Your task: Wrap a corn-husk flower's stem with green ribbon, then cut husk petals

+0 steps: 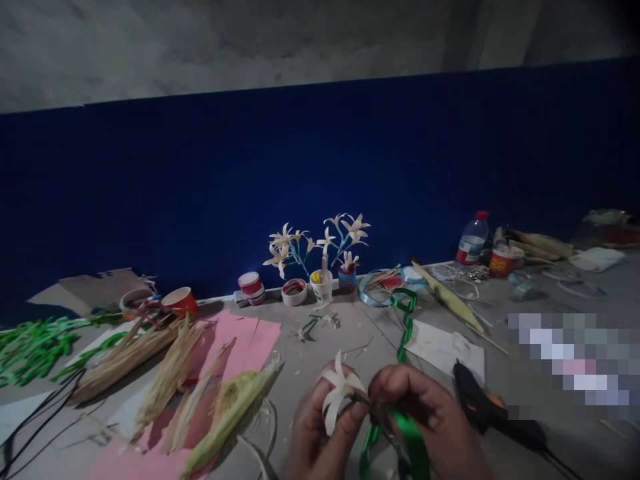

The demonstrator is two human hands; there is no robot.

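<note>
As I'm looking on, the left hand point(311, 420) is pinching a white flower point(342, 387) above the table point(367, 330), while the right hand point(443, 413) is holding green ribbon point(413, 437) beside its stem (fingertips nearly meeting); a glue gun point(474, 392) is lying rightward, corn husks point(231, 425) leftward.

Dim light, darkened top-right corner, pixelated patch point(575, 367), right edge apparently blurred
</note>
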